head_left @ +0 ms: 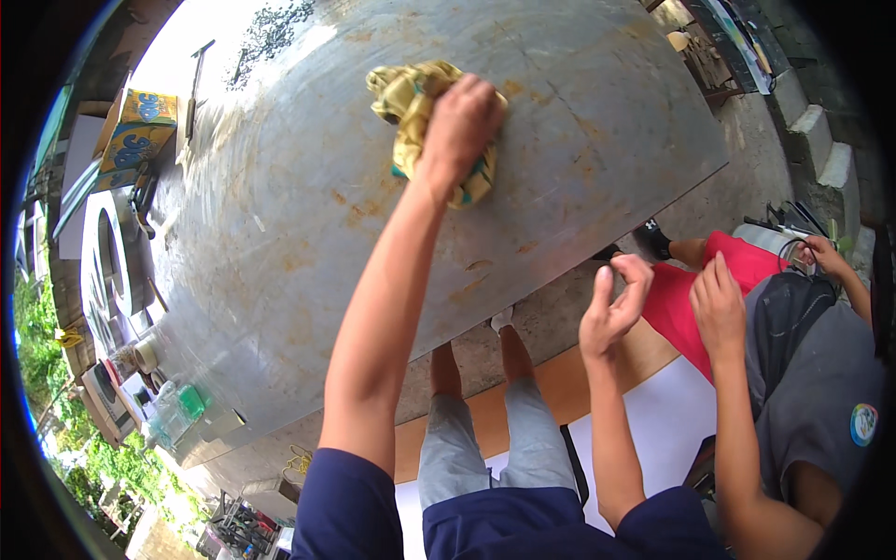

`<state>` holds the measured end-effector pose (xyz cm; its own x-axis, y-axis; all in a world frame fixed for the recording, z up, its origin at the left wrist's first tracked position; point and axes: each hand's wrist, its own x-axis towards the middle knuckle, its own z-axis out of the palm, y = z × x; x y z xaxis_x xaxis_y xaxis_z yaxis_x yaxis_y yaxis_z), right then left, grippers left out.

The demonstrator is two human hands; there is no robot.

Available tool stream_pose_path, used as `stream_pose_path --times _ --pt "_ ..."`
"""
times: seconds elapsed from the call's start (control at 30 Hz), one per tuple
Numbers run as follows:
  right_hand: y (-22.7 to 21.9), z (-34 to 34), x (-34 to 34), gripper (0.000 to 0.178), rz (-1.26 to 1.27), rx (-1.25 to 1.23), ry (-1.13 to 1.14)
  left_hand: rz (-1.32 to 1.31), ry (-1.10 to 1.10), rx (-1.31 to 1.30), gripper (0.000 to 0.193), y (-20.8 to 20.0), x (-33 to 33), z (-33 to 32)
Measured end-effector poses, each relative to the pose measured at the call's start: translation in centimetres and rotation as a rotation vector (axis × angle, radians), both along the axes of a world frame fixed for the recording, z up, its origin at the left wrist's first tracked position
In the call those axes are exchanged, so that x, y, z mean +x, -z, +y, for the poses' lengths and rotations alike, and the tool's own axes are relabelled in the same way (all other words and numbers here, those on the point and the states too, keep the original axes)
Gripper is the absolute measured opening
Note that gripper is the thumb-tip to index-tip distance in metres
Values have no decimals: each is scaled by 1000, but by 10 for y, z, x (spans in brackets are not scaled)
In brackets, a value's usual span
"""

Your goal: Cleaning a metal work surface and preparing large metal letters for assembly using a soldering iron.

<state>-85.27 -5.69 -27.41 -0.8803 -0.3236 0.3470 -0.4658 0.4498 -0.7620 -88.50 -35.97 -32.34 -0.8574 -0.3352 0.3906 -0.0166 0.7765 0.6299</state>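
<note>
Clenched L hand (464, 121) has a yellow rag (409, 140) bunched beneath it, fingers curled in tight, cloth spilling out on both sides. Rag lies against the grey metal sheet (607, 177), toward the far side, w/ rust stains (359, 210) nearby. R hand (616, 303) is raised by the near edge, fingers half-curled, thumb apart, nothing in it; a co-worker's hand (717, 303) is just beside, w/ a gap btwn.

Looks like wiping. Better w/ rag folded to a flat pad under an open palm; a wad prob. rubs only on its high spots. Press evenly, overlap strokes, turn to a fresh face once loaded, go firmer on rust, which cloth alone may not lift. Keep clear of the dark grit (266, 37), far L; it'd likely scratch. Glare there, so can't tell if it's stone or metal chips.

Textures: rag thin, limp, deeply creased, w/ teal patches; sheet hard, flat, dull, scuffed, blotched orange-brown; cardboard box (138, 135) boxy, yellow-orange, at L edge.
</note>
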Motion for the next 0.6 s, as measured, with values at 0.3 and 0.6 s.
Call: stream_pose_path --times 0.3,0.6 --pt "64 -51 -125 62 -233 -221 700 -251 16 -8 13 -15 51 -20" --pt "56 -63 -124 60 -191 -118 738 -199 139 -5 8 -28 18 -45"
